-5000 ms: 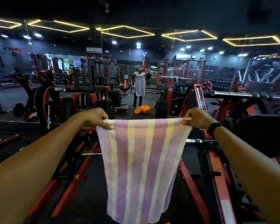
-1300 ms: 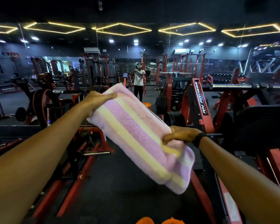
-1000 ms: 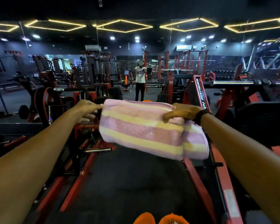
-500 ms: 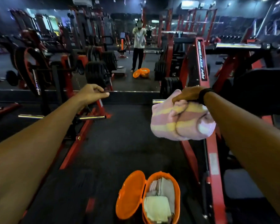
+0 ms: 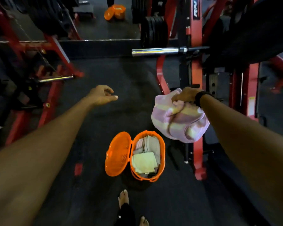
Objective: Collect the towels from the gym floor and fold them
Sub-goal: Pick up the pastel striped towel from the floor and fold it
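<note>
Head view: folded towels (image 5: 145,158) in orange basket (image 5: 162,154)

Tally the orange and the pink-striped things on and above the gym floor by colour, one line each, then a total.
Orange: 2, the open basket by the feet with its lid swung aside, and a second orange basket further up the floor.
Pink and yellow striped: 1, the folded towel gripped in the right hand.
Total: 3.
</note>
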Available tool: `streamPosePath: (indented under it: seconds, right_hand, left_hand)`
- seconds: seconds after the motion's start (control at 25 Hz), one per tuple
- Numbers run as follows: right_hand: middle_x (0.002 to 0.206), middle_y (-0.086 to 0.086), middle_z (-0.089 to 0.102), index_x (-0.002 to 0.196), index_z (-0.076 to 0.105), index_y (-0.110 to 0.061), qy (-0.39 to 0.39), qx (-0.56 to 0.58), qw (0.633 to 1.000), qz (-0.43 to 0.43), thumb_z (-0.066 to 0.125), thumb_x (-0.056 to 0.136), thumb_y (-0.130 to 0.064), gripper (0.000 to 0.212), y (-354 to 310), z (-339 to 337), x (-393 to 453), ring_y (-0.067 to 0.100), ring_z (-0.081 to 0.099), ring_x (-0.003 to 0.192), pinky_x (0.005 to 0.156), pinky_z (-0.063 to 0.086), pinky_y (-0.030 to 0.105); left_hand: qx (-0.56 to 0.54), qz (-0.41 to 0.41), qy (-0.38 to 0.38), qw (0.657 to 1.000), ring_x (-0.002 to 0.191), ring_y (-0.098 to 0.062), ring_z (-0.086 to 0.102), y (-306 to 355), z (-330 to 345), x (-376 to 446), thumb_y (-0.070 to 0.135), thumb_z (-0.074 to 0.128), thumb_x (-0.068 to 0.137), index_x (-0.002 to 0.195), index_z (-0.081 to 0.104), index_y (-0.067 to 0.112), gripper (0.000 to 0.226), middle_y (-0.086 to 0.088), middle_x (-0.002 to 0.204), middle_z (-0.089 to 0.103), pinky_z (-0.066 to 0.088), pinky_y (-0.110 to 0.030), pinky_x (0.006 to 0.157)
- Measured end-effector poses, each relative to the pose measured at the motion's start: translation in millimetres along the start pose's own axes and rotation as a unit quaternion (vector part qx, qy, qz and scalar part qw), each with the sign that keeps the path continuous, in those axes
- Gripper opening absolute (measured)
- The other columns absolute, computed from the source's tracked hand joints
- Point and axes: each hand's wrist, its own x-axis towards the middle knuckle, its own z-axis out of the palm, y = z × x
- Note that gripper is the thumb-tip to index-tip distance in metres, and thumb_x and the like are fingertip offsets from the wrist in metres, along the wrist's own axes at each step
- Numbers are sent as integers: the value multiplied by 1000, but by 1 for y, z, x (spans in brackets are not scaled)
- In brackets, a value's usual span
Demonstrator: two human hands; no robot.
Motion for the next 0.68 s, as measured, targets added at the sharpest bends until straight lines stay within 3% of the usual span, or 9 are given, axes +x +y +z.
streamPosePath:
  seconds: [0.12,0.2,0.32,0.44,0.6,0.68]
  right_hand:
    - [73,4,51,110,56,-12,-38,39,998,26,64,87,-37,35,15,38,39,16,47,62,51,31,25]
    - [76,5,53,100,55,-14,-52,47,997,43,63,88,-34,25,20,68,68,20,50,66,52,33,25]
    - [99,14,60,115,60,-5,-60,42,995,62,64,86,-38,45,32,124,119,26,58,89,68,39,26]
    - [115,18,62,119,59,-4,-51,79,991,99,65,83,-39,51,46,196,171,31,60,103,72,40,27]
    - [93,11,61,102,62,-2,-41,192,972,133,65,86,-32,34,76,316,233,30,60,99,66,33,26]
    - [96,11,60,102,56,-2,-73,204,958,187,64,88,-32,34,96,382,250,29,58,104,70,36,29]
  left_hand:
    - [-6,-12,-58,998,103,-22,61,-18,39,44,29,72,83,112,59,17,34,-9,110,65,49,-37,94]
    - [-4,-23,-95,995,105,-22,60,-32,62,76,26,69,85,120,56,13,39,-10,112,63,48,-40,96]
    - [9,-34,-122,992,105,-21,60,-56,98,123,26,67,87,122,55,13,40,-9,114,63,48,-36,94]
    - [38,-44,-151,987,104,-20,60,-94,153,165,26,67,87,121,57,12,38,-8,112,64,48,-34,91]
    - [65,-38,-196,978,101,-21,62,-167,249,207,25,67,86,116,61,12,33,-8,110,65,50,-32,87]
    - [78,-26,-217,973,101,-23,62,-213,297,215,25,66,86,110,63,10,28,-8,107,66,50,-32,85]
